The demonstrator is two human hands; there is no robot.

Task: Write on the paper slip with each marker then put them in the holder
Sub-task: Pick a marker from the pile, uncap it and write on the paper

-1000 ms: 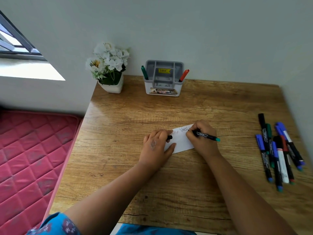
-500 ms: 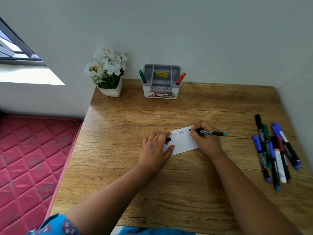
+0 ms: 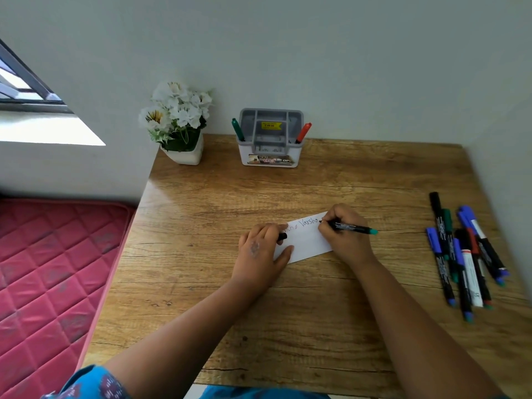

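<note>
The marker in use lies near the centre of the frame, slanted low, its tip at the upper right edge of the paper slip and its teal end pointing right. It looks light, rigid and smooth-barrelled, likely a little slick, so the sensible hold is close to the tip, which is where the right hand pinches it with curled fingers. The slip is thin and would probably slide or curl under the stroke; the left hand pins its left end, fingers pressed flat on the paper, with a small black piece, probably the cap, tucked at the fingertips.

At the right of the frame a loose bunch of markers lies side by side, well apart from the slip. At upper centre the grey holder stands against the wall with a green marker and a red marker leaning in it. A white flower pot sits to its left. The wooden counter is glossy. At lower left is a red quilted mattress; at upper left, a window.
</note>
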